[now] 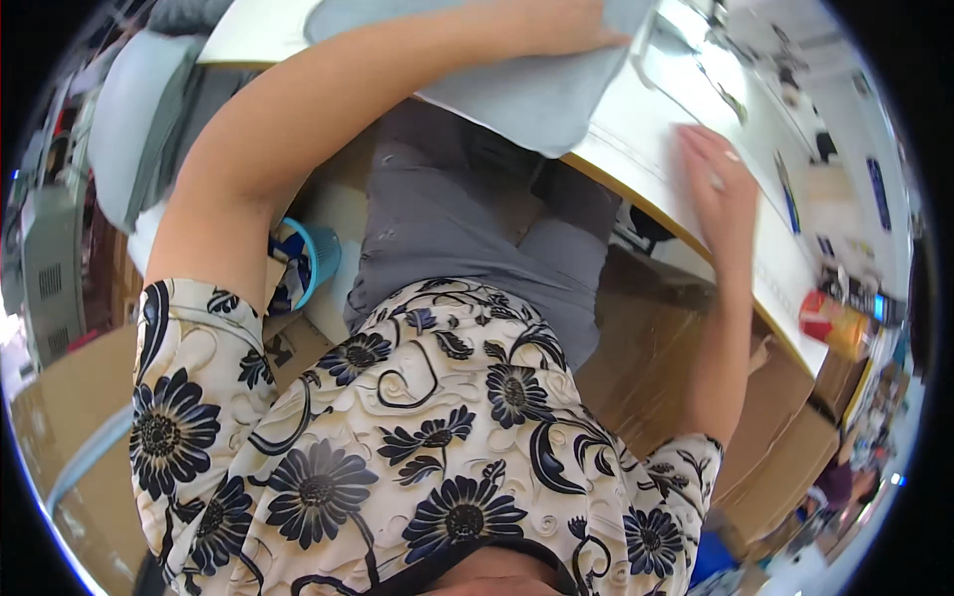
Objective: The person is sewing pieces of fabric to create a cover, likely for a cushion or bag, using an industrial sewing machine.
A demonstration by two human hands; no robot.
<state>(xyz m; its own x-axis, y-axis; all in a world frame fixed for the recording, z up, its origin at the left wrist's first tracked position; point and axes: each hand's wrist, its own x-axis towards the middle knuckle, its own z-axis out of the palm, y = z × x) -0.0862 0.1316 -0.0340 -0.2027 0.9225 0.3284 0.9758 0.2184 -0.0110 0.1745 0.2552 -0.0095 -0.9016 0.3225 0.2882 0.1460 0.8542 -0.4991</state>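
Note:
A blue-grey piece of fabric [537, 99] with rounded corners lies on the white worktable [646, 159], one corner reaching over the front edge. My left hand [556, 25] rests on this fabric, a finger stretched out to the right; the upper frame edge cuts off part of the hand. Over the table to the right, apart from the fabric, is my right hand [717, 189]. Its slightly blurred fingers are stretched out, and nothing clearly shows in them. Small white spots on those fingers are too small to name. Beyond that hand lies a small slender tool [733, 104].
A blue basket [323, 260] with dark scraps stands below the table on the left. Cardboard [646, 348] lies under the table's right part. Grey padded material [139, 129] is piled at the far left. A red and yellow package [835, 323] sits by the table's right end.

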